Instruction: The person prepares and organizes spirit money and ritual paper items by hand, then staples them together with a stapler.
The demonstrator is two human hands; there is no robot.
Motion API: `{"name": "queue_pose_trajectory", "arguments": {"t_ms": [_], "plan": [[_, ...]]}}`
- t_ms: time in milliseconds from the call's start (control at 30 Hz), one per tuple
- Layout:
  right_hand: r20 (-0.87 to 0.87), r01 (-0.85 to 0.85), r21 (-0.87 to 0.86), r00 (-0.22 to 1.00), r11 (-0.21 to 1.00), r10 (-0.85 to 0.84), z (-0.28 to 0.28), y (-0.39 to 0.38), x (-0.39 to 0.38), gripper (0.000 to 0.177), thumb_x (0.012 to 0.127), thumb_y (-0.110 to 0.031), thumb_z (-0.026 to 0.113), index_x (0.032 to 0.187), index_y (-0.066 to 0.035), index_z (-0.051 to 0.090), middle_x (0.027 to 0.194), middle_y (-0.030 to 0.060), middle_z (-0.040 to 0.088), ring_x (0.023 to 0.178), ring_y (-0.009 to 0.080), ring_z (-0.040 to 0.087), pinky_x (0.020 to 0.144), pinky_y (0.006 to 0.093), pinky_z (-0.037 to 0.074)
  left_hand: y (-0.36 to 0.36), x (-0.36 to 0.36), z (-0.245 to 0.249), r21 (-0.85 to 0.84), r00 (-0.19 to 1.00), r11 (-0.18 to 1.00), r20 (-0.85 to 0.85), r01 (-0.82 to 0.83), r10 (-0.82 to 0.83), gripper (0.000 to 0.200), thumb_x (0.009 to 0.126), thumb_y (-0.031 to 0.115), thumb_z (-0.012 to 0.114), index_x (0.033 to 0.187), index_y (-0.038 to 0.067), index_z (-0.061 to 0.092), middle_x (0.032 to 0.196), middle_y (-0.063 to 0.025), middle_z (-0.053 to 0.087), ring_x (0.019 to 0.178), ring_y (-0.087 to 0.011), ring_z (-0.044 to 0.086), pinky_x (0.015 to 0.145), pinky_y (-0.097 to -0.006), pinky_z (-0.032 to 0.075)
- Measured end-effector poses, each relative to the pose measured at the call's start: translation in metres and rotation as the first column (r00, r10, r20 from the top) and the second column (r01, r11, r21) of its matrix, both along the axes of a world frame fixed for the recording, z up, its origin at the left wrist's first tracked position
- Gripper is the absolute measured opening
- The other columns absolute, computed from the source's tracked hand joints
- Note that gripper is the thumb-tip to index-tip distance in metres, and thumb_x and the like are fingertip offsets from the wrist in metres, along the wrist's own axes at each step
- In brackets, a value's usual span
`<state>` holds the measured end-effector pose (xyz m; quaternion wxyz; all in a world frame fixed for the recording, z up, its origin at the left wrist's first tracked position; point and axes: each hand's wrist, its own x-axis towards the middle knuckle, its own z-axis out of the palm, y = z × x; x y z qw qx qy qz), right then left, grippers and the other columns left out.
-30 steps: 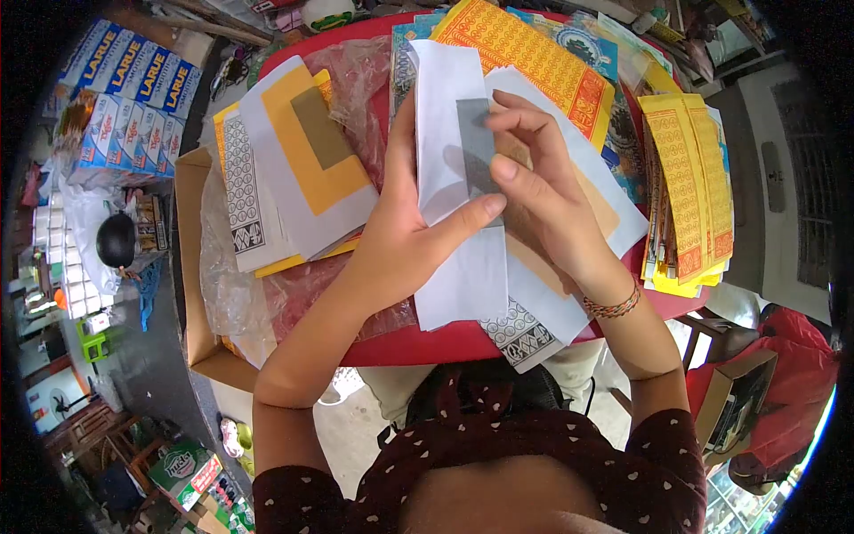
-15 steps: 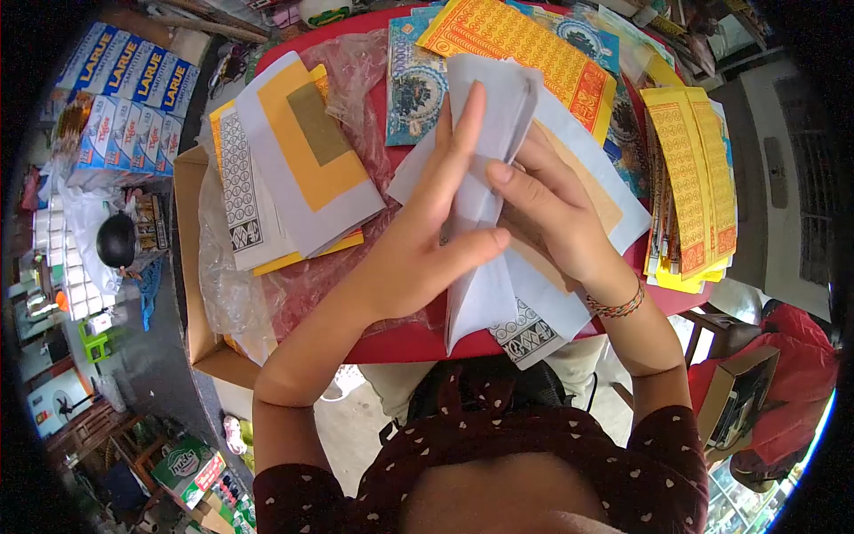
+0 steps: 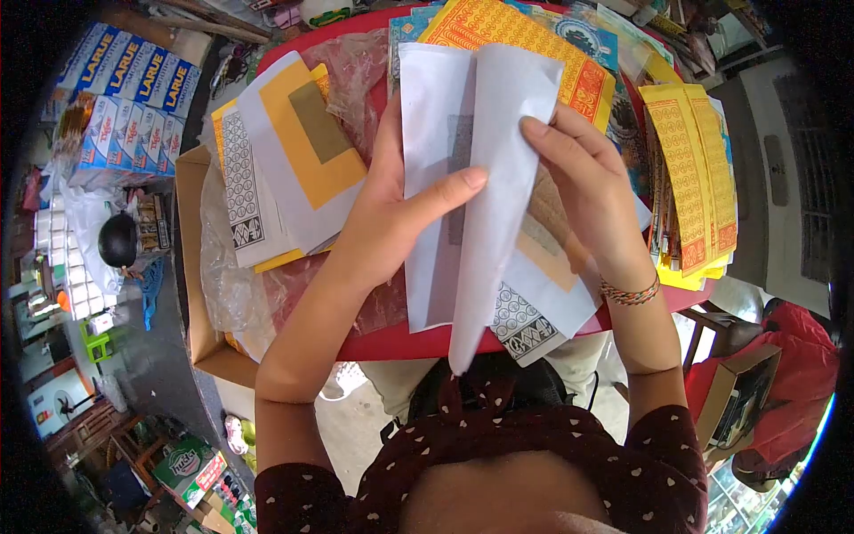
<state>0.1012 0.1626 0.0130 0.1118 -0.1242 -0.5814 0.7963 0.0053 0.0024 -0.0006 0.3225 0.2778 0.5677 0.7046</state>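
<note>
Compared with half a second ago, the white paper (image 3: 511,151) at dial centre has opened from a narrow fold into a flat panel plus curled flap. My left hand (image 3: 387,218) clamps it, thumb in front, fingers hidden behind. My right hand (image 3: 587,173) pinches the flap edge toward 1 o'clock. The flap tip overlaps the red table's (image 3: 378,345) near edge at 6. Clearance is narrow toward the yellow bundle (image 3: 689,178) at 3.
</note>
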Motion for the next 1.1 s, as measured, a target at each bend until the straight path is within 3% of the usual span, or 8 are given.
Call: {"name": "queue_pose_trajectory", "arguments": {"t_ms": [233,367,467,600,767,867,1000,1100], "plan": [[-0.017,0.238,-0.128,0.970,0.963,-0.242,0.000,0.029,-0.005,0.018,0.093,-0.017,0.056,0.099,-0.001,0.062,0.085,-0.0023,0.059,0.080,0.0047,0.053,0.073,0.0194,0.040,-0.011,-0.017,0.002,-0.119,0.963,0.976,0.176,-0.184,0.203,0.036,0.094,0.013,0.060,0.126,-0.002,0.052,0.115,-0.0067,0.061,0.106,-0.0119,0.056,0.095,-0.0284,0.042],[-0.062,0.266,-0.016,0.962,0.964,-0.267,0.001,0.039,-0.001,0.019,0.094,-0.019,0.056,0.102,-0.002,0.061,0.085,-0.0052,0.057,0.076,0.0032,0.050,0.072,0.0180,0.037,-0.015,-0.025,0.004,-0.023,0.972,0.981,0.127,-0.194,0.196,0.033,0.094,0.016,0.060,0.121,-0.002,0.055,0.111,-0.0053,0.063,0.099,-0.0096,0.057,0.090,-0.0267,0.044],[-0.133,0.345,0.037,0.932,0.938,-0.338,0.007,0.031,0.003,0.019,0.096,-0.020,0.057,0.101,-0.003,0.061,0.086,-0.0059,0.057,0.078,0.0019,0.048,0.071,0.0169,0.036,-0.021,-0.012,0.013,-0.004,0.975,0.975,-0.027,-0.222,0.222,0.032,0.095,0.015,0.060,0.121,-0.004,0.055,0.113,-0.0058,0.062,0.100,-0.0089,0.056,0.088,-0.0260,0.044],[-0.426,0.529,0.247,0.812,0.812,-0.400,0.019,0.021,0.022,0.018,0.098,-0.015,0.054,0.109,-0.001,0.056,0.098,-0.0010,0.058,0.086,0.0041,0.049,0.078,0.0193,0.039,-0.030,0.012,0.026,0.252,0.842,0.923,-0.390,-0.292,0.373,0.029,0.093,0.003,0.059,0.120,-0.008,0.055,0.115,-0.0073,0.061,0.105,-0.0130,0.055,0.092,-0.0259,0.042],[-0.590,0.567,0.187,0.718,0.802,-0.370,0.011,0.020,0.025,0.025,0.098,-0.017,0.055,0.116,-0.001,0.050,0.107,0.0056,0.060,0.096,0.0092,0.054,0.086,0.0254,0.042,-0.029,0.012,0.033,0.361,0.793,0.909,-0.482,-0.206,0.371,0.024,0.090,-0.001,0.060,0.114,-0.009,0.058,0.104,-0.0129,0.064,0.096,-0.0160,0.060,0.085,-0.0270,0.046],[-0.530,0.492,0.256,0.791,0.832,-0.305,0.013,0.022,0.029,0.024,0.096,-0.015,0.057,0.114,-0.001,0.050,0.106,0.0067,0.061,0.096,0.0096,0.055,0.086,0.0252,0.042,-0.035,0.006,0.024,0.278,0.729,0.920,-0.563,-0.276,0.389,0.023,0.090,-0.002,0.061,0.111,-0.008,0.059,0.100,-0.0110,0.064,0.094,-0.0145,0.059,0.084,-0.0261,0.046],[-0.495,0.407,0.289,0.838,0.866,-0.229,0.018,0.021,0.026,0.024,0.093,-0.008,0.060,0.114,0.001,0.051,0.103,0.0076,0.062,0.095,0.0107,0.056,0.086,0.0259,0.043,-0.029,0.009,0.028,0.344,0.871,0.909,-0.338,-0.237,0.356,0.029,0.092,0.000,0.059,0.119,-0.008,0.052,0.110,-0.0082,0.060,0.099,-0.0118,0.055,0.088,-0.0258,0.044],[-0.459,0.406,0.309,0.856,0.860,-0.239,0.022,0.018,0.024,0.023,0.093,-0.007,0.062,0.112,0.001,0.052,0.100,0.0070,0.063,0.091,0.0098,0.057,0.084,0.0242,0.044,-0.029,0.006,0.025,0.352,0.857,0.909,-0.375,-0.221,0.353,0.031,0.093,0.001,0.058,0.122,-0.007,0.050,0.113,-0.0076,0.058,0.100,-0.0109,0.054,0.088,-0.0252,0.043]]}}
